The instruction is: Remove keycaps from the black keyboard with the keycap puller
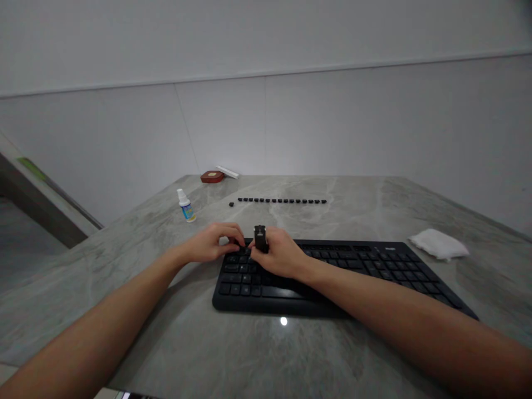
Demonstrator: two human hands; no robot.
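A black keyboard (291, 306) lies on the grey marbled table, under both hands. My left hand (214, 242) is at its upper left corner, thumb and fingers brought together at the top keys; whatever they pinch is too small to make out. Just to the right, my right hand (279, 252) is closed round a short black tool (260, 238) that stands upright over the keys. Its lower end is hidden by the hand. Beyond the keyboard runs a straight row of small black keycaps (282, 200), and a single keycap (231, 204) sits off its left end.
A small white spray bottle (187, 206) with a blue label stands at the left. Far back are a reddish-brown case (212, 177) and a flat white object (228, 172). A folded white cloth (439, 244) rests right of the keyboard. A pale wall (332, 122) rises behind the table.
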